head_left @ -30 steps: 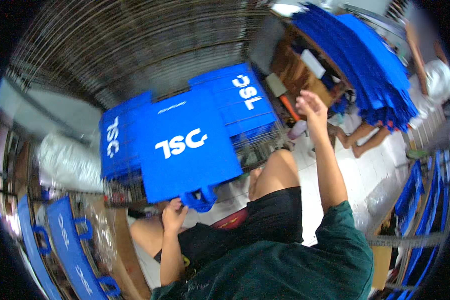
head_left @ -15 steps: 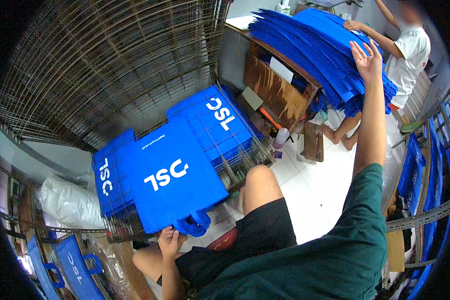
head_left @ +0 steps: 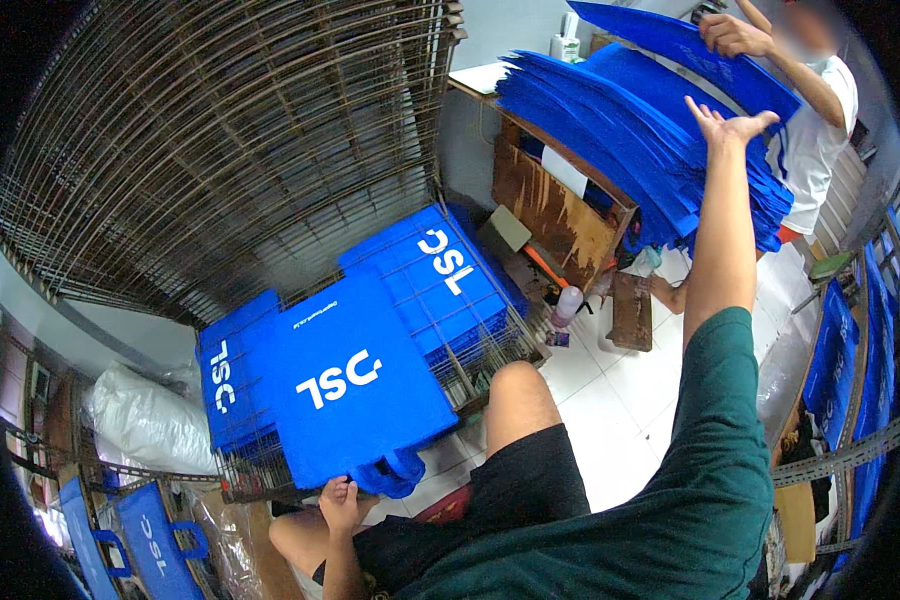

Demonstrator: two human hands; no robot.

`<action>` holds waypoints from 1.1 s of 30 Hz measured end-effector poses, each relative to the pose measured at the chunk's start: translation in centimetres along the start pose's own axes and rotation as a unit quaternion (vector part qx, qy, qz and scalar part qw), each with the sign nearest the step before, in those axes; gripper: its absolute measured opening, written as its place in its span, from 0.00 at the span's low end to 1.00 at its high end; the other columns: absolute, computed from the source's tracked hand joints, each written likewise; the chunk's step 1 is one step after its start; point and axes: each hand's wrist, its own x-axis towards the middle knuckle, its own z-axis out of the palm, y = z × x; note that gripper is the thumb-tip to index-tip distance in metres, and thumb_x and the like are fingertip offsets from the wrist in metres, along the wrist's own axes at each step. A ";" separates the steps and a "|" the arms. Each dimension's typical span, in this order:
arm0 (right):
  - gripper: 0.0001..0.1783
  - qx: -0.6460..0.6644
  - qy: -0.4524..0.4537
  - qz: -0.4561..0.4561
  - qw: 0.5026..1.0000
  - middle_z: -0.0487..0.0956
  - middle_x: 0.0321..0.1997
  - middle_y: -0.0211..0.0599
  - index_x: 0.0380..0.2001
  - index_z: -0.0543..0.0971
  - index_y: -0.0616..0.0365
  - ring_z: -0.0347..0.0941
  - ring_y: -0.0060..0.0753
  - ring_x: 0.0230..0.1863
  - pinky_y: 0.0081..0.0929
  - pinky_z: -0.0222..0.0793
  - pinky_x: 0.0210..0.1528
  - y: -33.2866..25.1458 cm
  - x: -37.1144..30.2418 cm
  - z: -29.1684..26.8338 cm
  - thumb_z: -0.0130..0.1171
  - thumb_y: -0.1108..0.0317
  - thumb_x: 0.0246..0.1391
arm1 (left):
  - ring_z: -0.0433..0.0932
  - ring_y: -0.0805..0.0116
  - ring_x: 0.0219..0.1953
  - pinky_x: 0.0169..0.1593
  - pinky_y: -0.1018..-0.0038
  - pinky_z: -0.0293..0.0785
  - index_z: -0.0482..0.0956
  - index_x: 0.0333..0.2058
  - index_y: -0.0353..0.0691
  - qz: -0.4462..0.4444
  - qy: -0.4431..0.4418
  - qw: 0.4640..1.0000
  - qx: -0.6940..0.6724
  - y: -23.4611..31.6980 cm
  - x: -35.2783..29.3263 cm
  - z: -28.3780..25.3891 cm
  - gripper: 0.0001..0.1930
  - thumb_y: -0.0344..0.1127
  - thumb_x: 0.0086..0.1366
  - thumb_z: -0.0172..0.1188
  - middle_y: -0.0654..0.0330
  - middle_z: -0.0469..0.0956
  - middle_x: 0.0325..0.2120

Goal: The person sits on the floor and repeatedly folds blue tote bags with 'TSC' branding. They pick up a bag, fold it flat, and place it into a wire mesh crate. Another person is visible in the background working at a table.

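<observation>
1. The top bag (head_left: pixel 355 385) lies on a bag stack (head_left: pixel 230 375) in a wire rack (head_left: pixel 475 365) before the person's knees.
2. A second stack (head_left: pixel 450 280) lies in the rack, right of and behind the first.
3. The left hand (head_left: pixel 338 500) is at the top bag's near edge, beside its handle (head_left: pixel 390 472).
4. A worktop (head_left: pixel 560 190) stands behind the rack, to the right, with a bag pile (head_left: pixel 620 130) on it.
5. The right hand (head_left: pixel 725 125) is raised against that pile.
6. A co-worker's hand (head_left: pixel 728 35) is behind it, on the pile's top.
7. A sack (head_left: pixel 145 420) lies left of the rack.
</observation>
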 end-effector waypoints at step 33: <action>0.34 -0.455 -0.665 0.070 0.588 0.73 0.45 0.37 0.55 0.63 0.64 0.71 0.30 0.44 0.29 0.67 0.50 10.8 -33.1 21.0 0.62 0.77 0.41 | 0.76 0.73 0.32 0.39 0.77 0.72 0.76 0.38 0.32 -0.002 0.191 0.968 -0.160 3.8 4.4 -4.8 0.12 0.32 0.58 0.61 0.57 0.78 0.29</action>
